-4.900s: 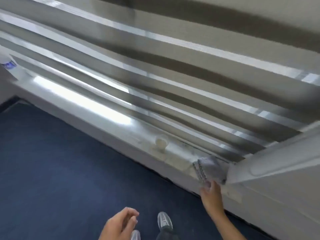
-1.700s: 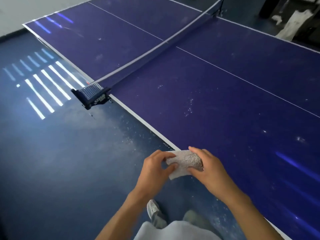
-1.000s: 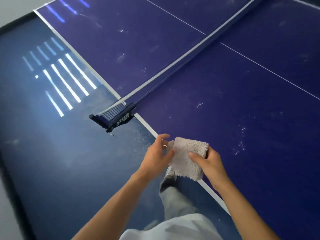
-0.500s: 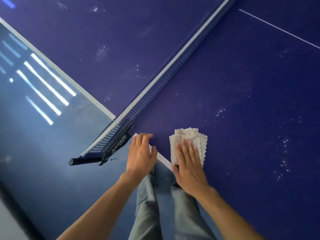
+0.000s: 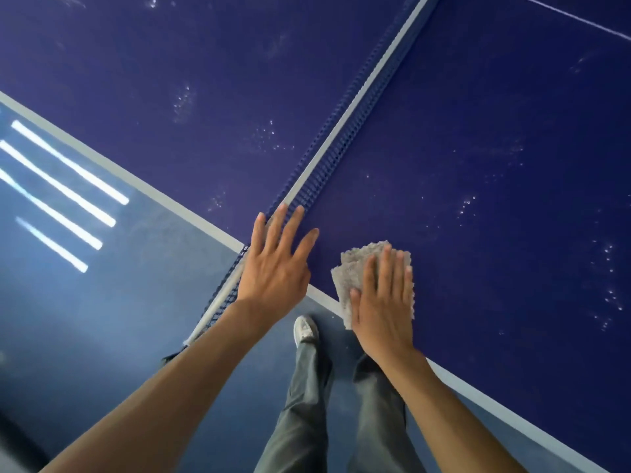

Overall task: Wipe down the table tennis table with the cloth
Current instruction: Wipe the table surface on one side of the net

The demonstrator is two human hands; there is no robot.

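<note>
Head view: flat right hand (image 5: 384, 302) presses fuzzy folded cloth (image 5: 355, 268) onto smooth table (image 5: 478, 165).

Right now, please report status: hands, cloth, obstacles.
Right hand flat on cloth, at table edge. Left hand open by net. Net close left of cloth; white specks ahead.

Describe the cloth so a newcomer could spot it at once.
Start at the blue table tennis table and follow its white near edge just right of the net. The cloth lies there under the flat right hand: the only pale grey, fuzzy thing on the blue.
</note>
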